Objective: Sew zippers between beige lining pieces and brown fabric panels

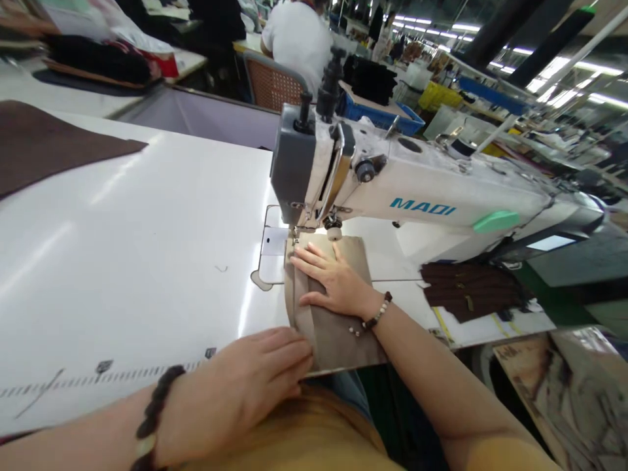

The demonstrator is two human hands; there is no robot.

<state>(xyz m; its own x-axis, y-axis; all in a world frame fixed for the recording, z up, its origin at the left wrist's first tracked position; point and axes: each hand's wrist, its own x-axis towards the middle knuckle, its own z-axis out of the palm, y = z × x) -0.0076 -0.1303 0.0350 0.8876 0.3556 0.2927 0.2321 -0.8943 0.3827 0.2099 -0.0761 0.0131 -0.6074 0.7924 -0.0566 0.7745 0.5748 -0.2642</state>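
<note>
A grey-brown fabric piece (343,337) lies on the white table under the needle area of a white sewing machine (426,176) marked MAQI. Its left side runs under the presser foot (296,237). My right hand (341,282) rests flat on the fabric just in front of the foot, fingers spread. At the near left corner of the fabric, my left hand (245,379) has its fingers pressed together around the edge; its thumb and fingertips are partly hidden. Dark beaded bracelets circle both wrists.
A dark brown fabric piece (53,144) lies at the table's far left. Stacked brown pieces (466,288) sit right of the machine. A ruler scale (103,379) marks the front edge. Beyond the table, a person in white (299,42) sits near a blue crate (377,116).
</note>
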